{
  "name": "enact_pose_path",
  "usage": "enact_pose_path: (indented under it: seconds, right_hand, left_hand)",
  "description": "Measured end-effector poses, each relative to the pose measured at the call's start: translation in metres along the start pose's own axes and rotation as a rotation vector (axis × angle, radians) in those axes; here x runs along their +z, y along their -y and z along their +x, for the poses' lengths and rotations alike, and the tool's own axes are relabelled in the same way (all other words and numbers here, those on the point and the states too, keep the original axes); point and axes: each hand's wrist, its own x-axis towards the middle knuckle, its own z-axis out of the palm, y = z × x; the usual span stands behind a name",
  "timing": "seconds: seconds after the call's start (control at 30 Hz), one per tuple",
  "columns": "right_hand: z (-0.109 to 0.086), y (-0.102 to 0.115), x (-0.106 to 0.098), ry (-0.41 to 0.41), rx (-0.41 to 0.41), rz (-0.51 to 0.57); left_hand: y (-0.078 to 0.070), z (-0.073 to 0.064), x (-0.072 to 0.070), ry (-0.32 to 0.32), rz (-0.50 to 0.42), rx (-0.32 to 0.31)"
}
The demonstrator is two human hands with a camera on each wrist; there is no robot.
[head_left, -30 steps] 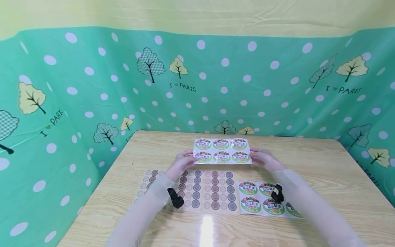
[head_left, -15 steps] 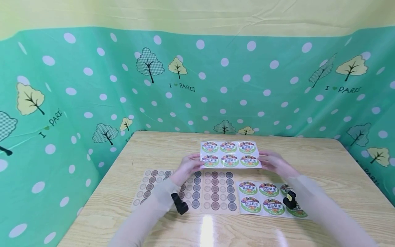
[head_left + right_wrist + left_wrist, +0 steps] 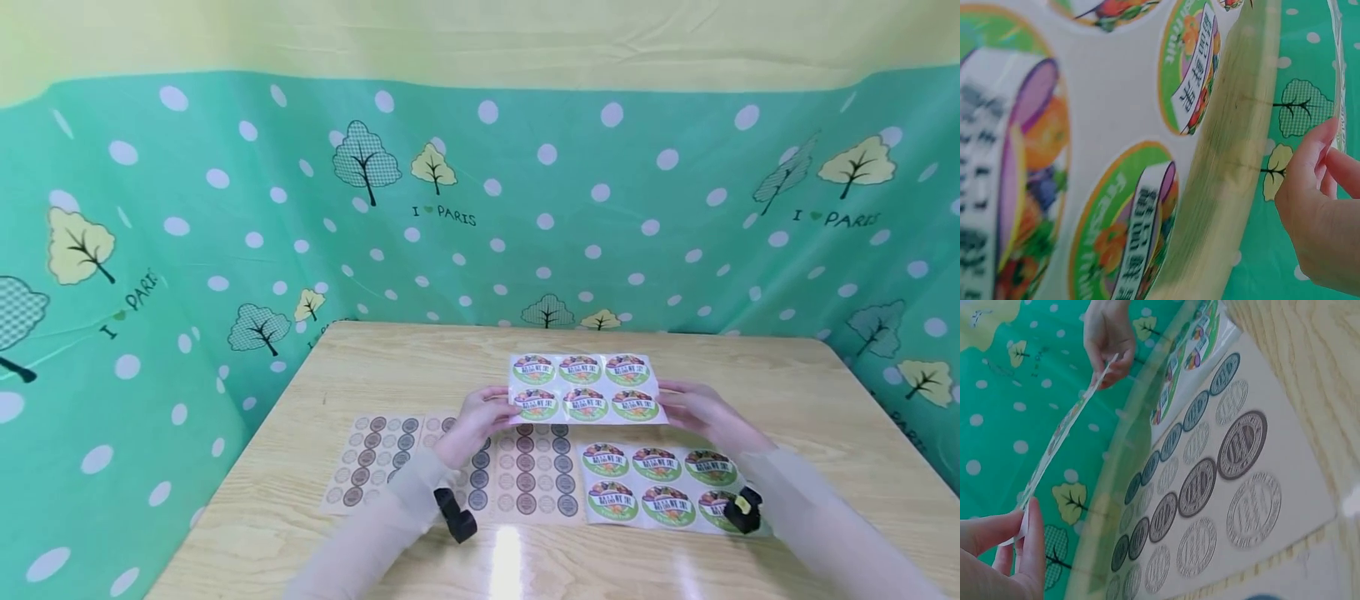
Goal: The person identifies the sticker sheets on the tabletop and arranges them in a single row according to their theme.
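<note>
Both hands hold up a white sheet of oval fruit stickers (image 3: 583, 388) above the table, tilted toward the head camera. Its left edge is pinched by the left hand (image 3: 480, 419), with thumb and fingers on either side in the left wrist view. At the right edge, the right hand (image 3: 701, 411) pinches it between thumb and fingers. Below the right forearm lies another fruit sticker sheet (image 3: 637, 477), partly covered by the wrist strap and sleeve. Sheets of round brown and grey stickers (image 3: 516, 471) lie to its left, partly hidden under the left arm.
The wooden table (image 3: 360, 367) carries the sheets in a row near its front half. A green dotted curtain (image 3: 510, 200) with tree prints hangs behind and to both sides. Each wrist wears a black strap (image 3: 459, 518).
Both hands have carried the raised fruit sticker sheet to the right and nearer the body. More of the right fruit sheet on the table shows now. The sheets on the table stay put.
</note>
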Motion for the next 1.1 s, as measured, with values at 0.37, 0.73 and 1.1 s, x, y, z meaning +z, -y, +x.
enact_pose_path:
  seconds: [0.37, 0.73, 1.1]
  right_hand:
    - [-0.018, -0.008, -0.022, -0.005, 0.031, 0.033]
    - [-0.036, -0.016, -0.05, 0.02, 0.013, 0.07]
    - [-0.056, -0.027, -0.079, 0.009, 0.001, 0.038]
  left_hand:
    - [0.005, -0.013, 0.025, 0.007, 0.001, -0.001]
    - [0.009, -0.024, 0.054, 0.068, -0.041, 0.01]
    - [0.016, -0.033, 0.086, 0.064, -0.057, -0.003]
